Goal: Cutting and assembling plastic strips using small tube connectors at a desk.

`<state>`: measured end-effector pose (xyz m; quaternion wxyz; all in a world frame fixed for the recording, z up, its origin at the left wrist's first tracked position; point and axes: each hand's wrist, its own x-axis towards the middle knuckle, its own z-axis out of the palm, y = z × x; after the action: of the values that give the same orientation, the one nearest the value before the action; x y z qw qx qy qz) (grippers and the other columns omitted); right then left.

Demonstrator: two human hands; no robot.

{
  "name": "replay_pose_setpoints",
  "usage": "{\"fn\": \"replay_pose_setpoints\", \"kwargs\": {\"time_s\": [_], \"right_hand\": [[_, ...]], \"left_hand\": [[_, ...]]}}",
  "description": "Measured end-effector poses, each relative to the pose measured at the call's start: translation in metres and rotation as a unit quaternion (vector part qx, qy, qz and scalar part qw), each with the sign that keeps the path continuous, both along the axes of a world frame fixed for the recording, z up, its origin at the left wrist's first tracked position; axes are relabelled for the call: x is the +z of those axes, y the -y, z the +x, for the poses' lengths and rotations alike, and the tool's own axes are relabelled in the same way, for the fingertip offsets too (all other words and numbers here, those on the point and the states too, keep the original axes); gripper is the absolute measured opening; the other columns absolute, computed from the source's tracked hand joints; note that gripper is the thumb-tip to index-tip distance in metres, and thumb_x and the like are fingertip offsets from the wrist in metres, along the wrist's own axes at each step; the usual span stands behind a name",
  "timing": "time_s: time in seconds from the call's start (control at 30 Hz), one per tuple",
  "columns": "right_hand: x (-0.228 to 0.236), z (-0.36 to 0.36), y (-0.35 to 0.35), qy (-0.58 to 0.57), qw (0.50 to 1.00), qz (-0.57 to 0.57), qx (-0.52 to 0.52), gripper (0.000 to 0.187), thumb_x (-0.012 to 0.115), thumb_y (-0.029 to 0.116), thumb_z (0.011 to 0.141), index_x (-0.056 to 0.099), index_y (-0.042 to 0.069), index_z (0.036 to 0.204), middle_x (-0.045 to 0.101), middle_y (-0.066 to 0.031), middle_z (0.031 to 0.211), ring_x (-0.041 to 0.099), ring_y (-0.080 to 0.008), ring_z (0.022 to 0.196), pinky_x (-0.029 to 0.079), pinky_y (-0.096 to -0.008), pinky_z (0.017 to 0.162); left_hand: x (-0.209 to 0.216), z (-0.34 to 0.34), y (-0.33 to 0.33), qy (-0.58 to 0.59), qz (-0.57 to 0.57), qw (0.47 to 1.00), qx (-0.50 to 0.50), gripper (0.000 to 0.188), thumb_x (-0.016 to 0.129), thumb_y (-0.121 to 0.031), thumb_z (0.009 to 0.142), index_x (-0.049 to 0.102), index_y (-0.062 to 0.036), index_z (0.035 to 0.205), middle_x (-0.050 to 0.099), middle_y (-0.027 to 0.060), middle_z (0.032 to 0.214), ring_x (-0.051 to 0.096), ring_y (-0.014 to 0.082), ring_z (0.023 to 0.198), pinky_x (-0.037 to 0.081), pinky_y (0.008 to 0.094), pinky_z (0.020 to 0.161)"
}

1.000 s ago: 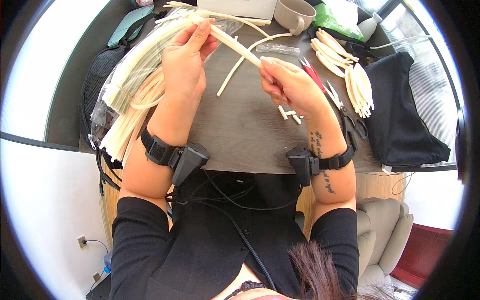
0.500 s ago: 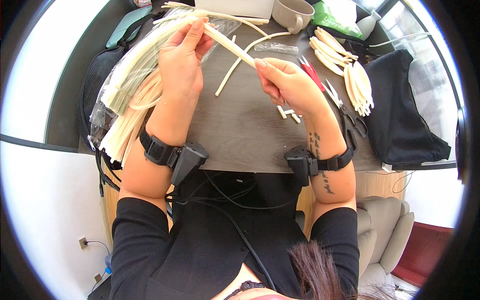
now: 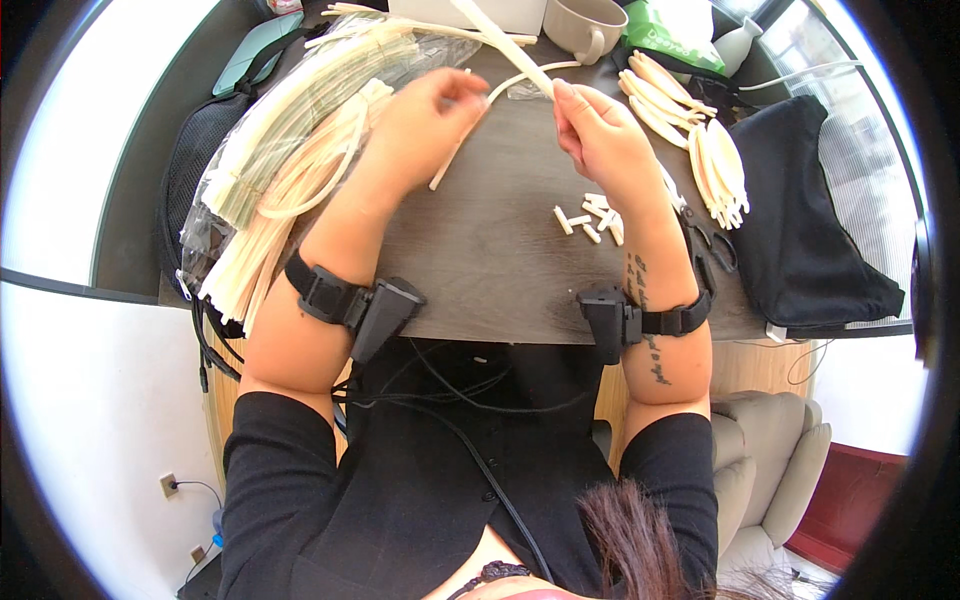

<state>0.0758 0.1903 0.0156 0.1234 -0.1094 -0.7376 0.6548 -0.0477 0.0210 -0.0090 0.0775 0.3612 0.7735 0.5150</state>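
My right hand (image 3: 605, 135) pinches the lower end of a cream strip, which looks like pipe cleaners (image 3: 505, 42) lying side by side. That strip slants up and left toward the far edge of the view. Off the strip, my left hand (image 3: 430, 125) hovers over the table with its fingers bent and smeared by motion. Beneath it, a thin cream pipe cleaner (image 3: 450, 165) lies on the wood. Below my right hand are several short cut pieces (image 3: 580, 221). Black-handled scissors (image 3: 715, 240) are partly hidden by my right forearm.
Bundles of cream pipe cleaners (image 3: 250, 255) and a plastic bag (image 3: 215, 225) of them fill the left side. Bent cream loops (image 3: 715, 170) lie at the right beside a black pouch (image 3: 800, 220). A beige mug (image 3: 585, 28) and green packet (image 3: 675, 40) stand far back.
My left hand has let go of the strip and come down and right. My right hand has moved up and right with the strip, exposing more cut pieces and covering the red tool.
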Motion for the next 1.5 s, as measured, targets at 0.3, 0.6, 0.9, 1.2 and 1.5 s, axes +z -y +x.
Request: {"fn": "replay_pose_setpoints", "kwargs": {"time_s": [0.3, 0.6, 0.9, 1.2, 1.5], "right_hand": [[-0.008, -0.002, 0.003, 0.011, 0.963, 0.258, -0.083, 0.040, 0.054, 0.038, 0.097, 0.055, 0.007, 0.073, 0.047, 0.0031, 0.056, 0.042, -0.0045, 0.048, 0.032, -0.0217, 0.046], [-0.003, 0.000, 0.005, -0.038, 0.968, 0.199, -0.146, 0.039, 0.057, 0.035, 0.095, 0.060, 0.001, 0.078, 0.052, -0.0056, 0.058, 0.051, -0.0156, 0.057, 0.041, -0.0329, 0.055], [0.006, 0.005, 0.016, -0.172, 0.917, 0.340, -0.116, 0.045, 0.070, 0.026, 0.082, 0.056, 0.014, 0.123, 0.066, -0.0103, 0.086, 0.065, -0.0252, 0.071, 0.051, -0.0348, 0.066], [0.006, 0.004, 0.021, -0.268, 0.895, 0.344, -0.091, 0.019, 0.065, 0.010, 0.083, 0.068, 0.010, 0.102, 0.067, -0.0091, 0.086, 0.066, -0.0244, 0.074, 0.052, -0.0333, 0.066], [0.000, 0.008, 0.027, -0.252, 0.873, 0.394, 0.138, 0.022, 0.061, 0.008, 0.084, 0.069, 0.013, 0.104, 0.068, -0.0084, 0.087, 0.064, -0.0295, 0.082, 0.049, -0.0397, 0.076]], "left_hand": [[-0.004, 0.007, 0.003, -0.170, -0.260, 0.950, 0.039, 0.030, 0.071, -0.016, 0.080, 0.058, -0.0054, 0.106, 0.066, 0.0100, 0.082, 0.063, 0.0283, 0.074, 0.051, 0.0376, 0.069], [0.017, -0.008, 0.008, 0.154, 0.362, 0.916, 0.081, 0.032, 0.062, -0.007, 0.087, 0.051, -0.0047, 0.117, 0.060, 0.0021, 0.078, 0.058, 0.0094, 0.064, 0.049, 0.0202, 0.061], [0.027, 0.012, 0.007, 0.248, 0.274, 0.909, -0.191, 0.022, 0.060, -0.004, 0.086, 0.056, -0.0036, 0.108, 0.059, 0.0017, 0.076, 0.058, 0.0086, 0.066, 0.046, 0.0216, 0.061], [0.022, 0.004, 0.011, 0.331, 0.275, 0.876, -0.216, 0.021, 0.051, -0.021, 0.096, 0.057, -0.0050, 0.108, 0.058, 0.0002, 0.080, 0.058, 0.0082, 0.069, 0.045, 0.0206, 0.063], [0.011, -0.003, 0.005, 0.260, 0.209, 0.939, -0.083, 0.030, 0.057, -0.030, 0.097, 0.068, -0.0032, 0.105, 0.063, -0.0031, 0.085, 0.052, 0.0033, 0.075, 0.045, 0.0201, 0.065]]}}
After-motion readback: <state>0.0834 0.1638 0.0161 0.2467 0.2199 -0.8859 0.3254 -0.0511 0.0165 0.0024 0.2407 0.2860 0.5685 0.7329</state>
